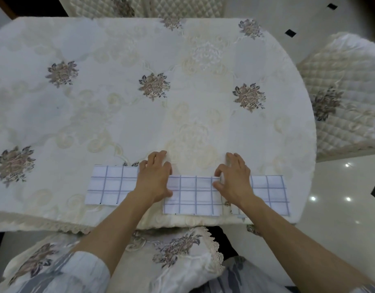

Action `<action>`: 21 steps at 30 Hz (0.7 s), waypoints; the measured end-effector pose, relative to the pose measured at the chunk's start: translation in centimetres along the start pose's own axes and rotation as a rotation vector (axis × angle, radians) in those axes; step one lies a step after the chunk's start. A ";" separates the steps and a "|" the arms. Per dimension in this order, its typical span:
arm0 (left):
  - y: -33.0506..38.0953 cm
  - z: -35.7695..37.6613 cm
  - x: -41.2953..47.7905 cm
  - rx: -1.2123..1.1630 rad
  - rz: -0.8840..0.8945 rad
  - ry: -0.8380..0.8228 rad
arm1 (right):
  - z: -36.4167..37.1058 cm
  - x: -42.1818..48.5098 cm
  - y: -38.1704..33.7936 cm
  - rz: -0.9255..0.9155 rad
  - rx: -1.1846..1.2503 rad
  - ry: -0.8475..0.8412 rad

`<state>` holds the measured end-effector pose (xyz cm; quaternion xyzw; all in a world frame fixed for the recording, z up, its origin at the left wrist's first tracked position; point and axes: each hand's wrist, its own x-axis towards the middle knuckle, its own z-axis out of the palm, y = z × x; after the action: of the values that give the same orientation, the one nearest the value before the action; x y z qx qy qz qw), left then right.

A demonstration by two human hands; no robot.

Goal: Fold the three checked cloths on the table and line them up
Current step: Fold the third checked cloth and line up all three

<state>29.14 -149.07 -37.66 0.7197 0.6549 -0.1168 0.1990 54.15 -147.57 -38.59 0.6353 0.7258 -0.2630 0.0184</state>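
Three folded white cloths with a blue check lie in a row along the table's near edge. The left cloth [110,185] sits a little farther back than the other two. My left hand [154,178] rests flat between the left cloth and the middle cloth [193,195], its fingers spread and its thumb on the middle cloth's left edge. My right hand [233,180] lies over the gap between the middle cloth and the right cloth [271,193], thumb and curled forefinger at the middle cloth's upper right corner. Whether they pinch it is unclear.
The table [182,92] wears a cream embroidered cover with flower motifs, and its right end is rounded. Quilted chairs stand at the right [347,98] and at the far side [140,5]. A glossy tiled floor [341,197] lies to the right.
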 end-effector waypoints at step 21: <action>-2.7 1.1 0.7 -0.017 0.106 0.196 | 1.3 0.5 -0.7 -0.070 0.131 0.117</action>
<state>26.64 -148.75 -39.26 0.7594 0.6333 -0.0297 0.1463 52.98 -147.63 -39.64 0.6236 0.7287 -0.2728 -0.0750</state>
